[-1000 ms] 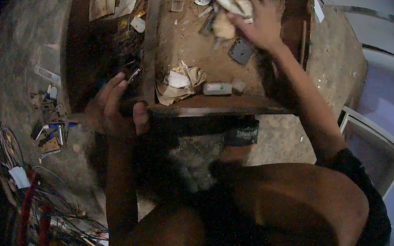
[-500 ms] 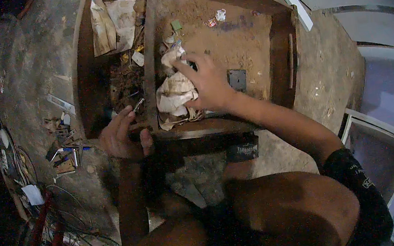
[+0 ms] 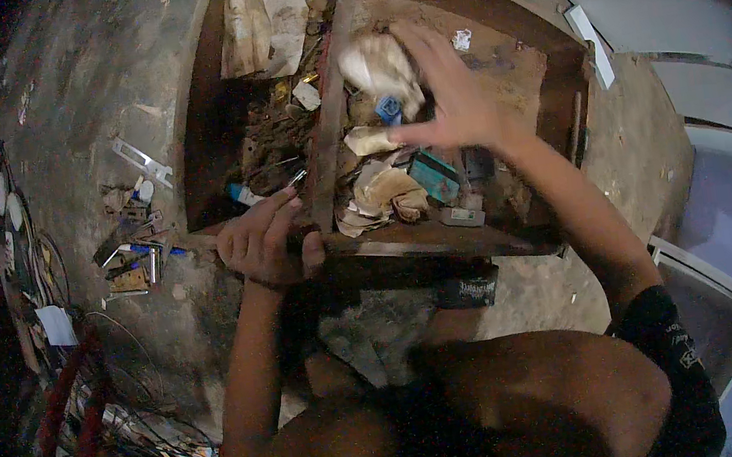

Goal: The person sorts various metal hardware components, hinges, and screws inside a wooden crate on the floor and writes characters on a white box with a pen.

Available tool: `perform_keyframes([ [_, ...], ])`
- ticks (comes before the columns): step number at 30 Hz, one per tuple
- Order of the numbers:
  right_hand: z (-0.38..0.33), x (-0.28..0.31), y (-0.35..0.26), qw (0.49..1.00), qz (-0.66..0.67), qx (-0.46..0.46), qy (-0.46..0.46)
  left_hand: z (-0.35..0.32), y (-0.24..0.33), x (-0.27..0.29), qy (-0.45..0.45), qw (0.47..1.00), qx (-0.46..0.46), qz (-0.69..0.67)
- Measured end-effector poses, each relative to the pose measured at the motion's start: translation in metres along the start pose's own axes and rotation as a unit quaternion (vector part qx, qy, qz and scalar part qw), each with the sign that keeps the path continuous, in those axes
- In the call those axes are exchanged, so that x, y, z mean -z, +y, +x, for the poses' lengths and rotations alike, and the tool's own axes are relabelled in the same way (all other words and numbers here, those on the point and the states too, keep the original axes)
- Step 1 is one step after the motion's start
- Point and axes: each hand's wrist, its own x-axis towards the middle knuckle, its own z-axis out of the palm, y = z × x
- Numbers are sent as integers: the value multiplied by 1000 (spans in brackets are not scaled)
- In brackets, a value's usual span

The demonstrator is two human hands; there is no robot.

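Observation:
A shallow wooden drawer lies on the ground before me, split by a wooden divider. My right hand reaches into the right compartment, fingers spread over a heap of crumpled pale paper pressed against the divider. In the heap lie a small blue part, a teal box and a small grey block. My left hand grips the drawer's front edge near the divider. The left compartment holds dark debris and a crumpled pale bag.
Loose tools and small parts lie on the rough floor at the left, with a white metal strip. A red metal frame and wires sit at the lower left. A black block lies under the drawer front. My knees fill the lower edge.
My right hand has swept from the far right of the drawer toward the divider, pushing paper and small parts into a heap there. My left hand has stayed on the front edge.

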Motion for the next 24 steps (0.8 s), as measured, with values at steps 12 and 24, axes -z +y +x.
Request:
perform_keyframes([
  [12, -12, -40, -51, 990, 32, 0, -136, -7, -3, 0, -8, 1000, -4, 3],
  [24, -49, -3, -50, 972, 96, 48, -211, -28, -10, -12, 128, 991, 6, -28],
])
